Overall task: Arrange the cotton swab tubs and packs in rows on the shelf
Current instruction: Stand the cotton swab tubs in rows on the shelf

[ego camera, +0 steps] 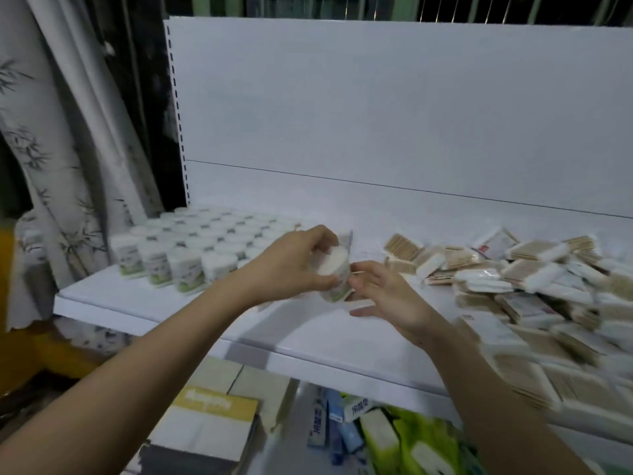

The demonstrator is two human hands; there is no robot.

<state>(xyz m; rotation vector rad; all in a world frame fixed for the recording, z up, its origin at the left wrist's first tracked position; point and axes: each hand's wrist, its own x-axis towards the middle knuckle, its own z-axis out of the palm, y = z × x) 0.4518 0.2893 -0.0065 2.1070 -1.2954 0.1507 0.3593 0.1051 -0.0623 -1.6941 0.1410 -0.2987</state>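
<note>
I am gripping a cotton swab tub [334, 269] in my left hand [291, 265], fingers curled round its lid end; the tub is tilting above the white shelf [191, 303], lid facing me; a second tub [345, 238] is showing just behind it, and I cannot tell how it is being held. My right hand [387, 296] is hovering just beside the tub, fingers loosely spread, fingertips near its lower side; contact is unclear owing to blur. The arranged tubs [191, 248] are standing in rows at the shelf's left end; the loose packs [534, 289] are lying heaped at its right end.
</note>
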